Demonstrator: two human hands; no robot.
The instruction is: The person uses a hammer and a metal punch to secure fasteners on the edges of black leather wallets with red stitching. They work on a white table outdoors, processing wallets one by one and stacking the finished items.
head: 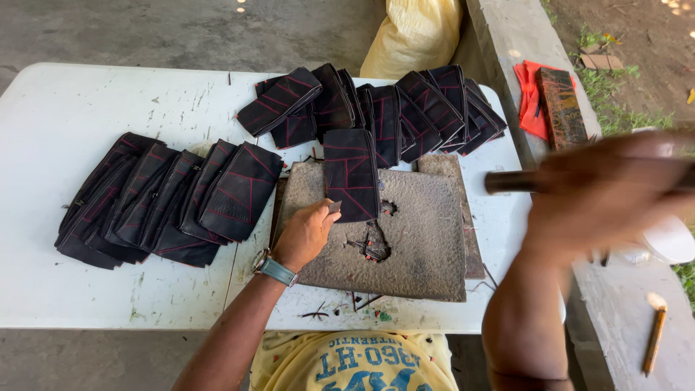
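My left hand (305,233) holds a small metal punch (334,207) upright against the lower left corner of a black pouch with red stitching (350,172). The pouch lies on a worn grey block (420,246) in the middle of the white table (65,116). My right hand (608,190) is raised to the right, blurred by motion, and grips a dark hammer handle (510,181) that points left.
A row of black stitched pouches (166,199) lies left of the block, and another heap of pouches (391,108) along the far edge. A yellow sack (416,32) stands behind the table. A red cloth (532,98) and dark block (561,108) rest on the concrete ledge at right.
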